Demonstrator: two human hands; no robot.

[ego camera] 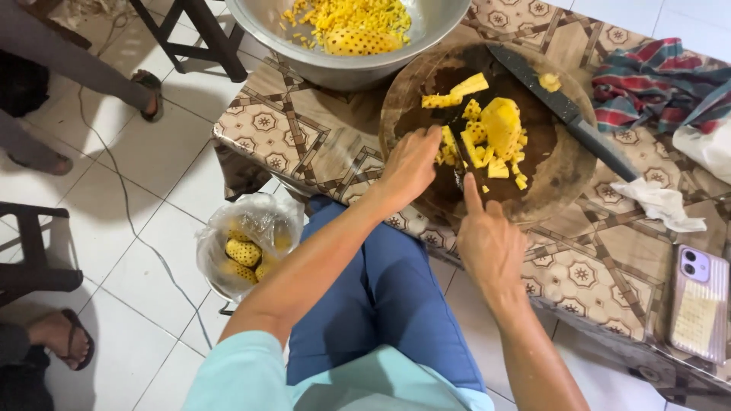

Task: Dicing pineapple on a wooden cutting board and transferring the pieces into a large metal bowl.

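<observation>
Round wooden board [550, 179] under chunky yellow pineapple pieces [491, 137], both hands [449, 205] close.

Patterned table [320, 137] carries round board [563, 164], steel bowl [335, 70], cloth [659, 84], phone [699, 304].

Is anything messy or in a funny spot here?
A little. A big knife lies across the round wooden board, its handle hanging over the rim, with a pineapple bit stuck on the blade. A phone sits near the table's edge.
</observation>
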